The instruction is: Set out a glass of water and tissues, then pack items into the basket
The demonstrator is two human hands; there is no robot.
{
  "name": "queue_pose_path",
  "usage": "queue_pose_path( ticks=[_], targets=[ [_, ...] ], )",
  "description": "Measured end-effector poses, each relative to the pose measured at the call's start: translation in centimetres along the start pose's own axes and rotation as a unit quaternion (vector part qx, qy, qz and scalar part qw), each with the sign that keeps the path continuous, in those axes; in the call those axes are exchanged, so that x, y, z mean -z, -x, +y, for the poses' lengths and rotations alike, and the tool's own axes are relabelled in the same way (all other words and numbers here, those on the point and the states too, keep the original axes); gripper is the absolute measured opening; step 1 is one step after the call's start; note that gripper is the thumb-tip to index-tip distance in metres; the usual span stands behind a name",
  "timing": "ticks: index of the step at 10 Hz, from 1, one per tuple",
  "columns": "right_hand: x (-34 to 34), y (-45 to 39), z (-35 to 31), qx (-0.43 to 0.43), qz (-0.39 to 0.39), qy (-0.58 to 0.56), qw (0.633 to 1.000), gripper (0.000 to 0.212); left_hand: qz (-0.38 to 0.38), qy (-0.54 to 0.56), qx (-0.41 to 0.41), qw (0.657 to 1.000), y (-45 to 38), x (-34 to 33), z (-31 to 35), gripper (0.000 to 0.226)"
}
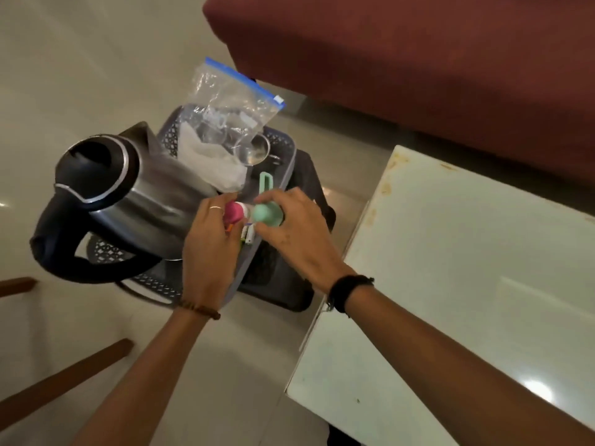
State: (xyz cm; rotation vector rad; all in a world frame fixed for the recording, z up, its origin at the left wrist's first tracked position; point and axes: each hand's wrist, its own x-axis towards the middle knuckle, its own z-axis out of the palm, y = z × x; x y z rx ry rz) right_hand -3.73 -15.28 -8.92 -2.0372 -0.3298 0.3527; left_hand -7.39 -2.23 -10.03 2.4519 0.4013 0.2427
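Observation:
A grey perforated basket [285, 146] stands on a dark stool [289, 284] beside the white table [450, 284]. Inside it stand a steel electric kettle with a black lid and handle [106, 194], a clear zip bag with a blue seal [228, 104], white tissues [212, 165] and a steel cup [254, 151]. My left hand [209, 252] is closed around a pink object [234, 212] over the basket. A mint-green object [267, 214] with a loop handle is gripped in my right hand [296, 233]. Small white and green items [248, 236] lie beneath my hands.
A maroon sofa [402, 59] fills the top right. Wooden chair legs [64, 375] cross the lower left over pale floor tiles. The white table's glossy top shows stains near its far edge.

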Motion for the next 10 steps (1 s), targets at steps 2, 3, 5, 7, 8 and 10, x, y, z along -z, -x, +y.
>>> queue_pose_path(
  ticks=[2,3,5,7,8,10],
  targets=[
    [-2.6,-5.0,-0.2,-0.009,0.002,0.230,0.973,0.029,-0.049,-0.043,0.043,0.997,-3.4,-1.6,-2.4,0.014],
    [-3.9,-6.4,0.2,-0.016,0.012,0.293,0.956,0.039,-0.056,-0.073,-0.002,0.996,-4.8,-2.2,-2.2,0.014],
    [-5.2,-6.9,2.1,-0.013,0.059,0.382,0.922,0.008,-0.066,-0.092,-0.005,0.994,-6.4,-3.3,-1.9,0.014],
    [-5.5,-7.2,2.3,0.003,0.064,0.400,0.914,0.017,-0.079,-0.114,0.007,0.990,-7.2,-4.3,-2.6,0.022],
    [-4.9,-6.7,2.9,0.032,0.053,0.374,0.925,0.018,-0.095,-0.128,0.014,0.987,-7.2,-4.5,-2.6,0.024],
    [-1.4,-2.4,4.4,0.096,0.092,0.247,0.960,0.018,0.003,-0.143,-0.004,0.990,-4.0,-3.7,0.2,0.036]
  ],
)
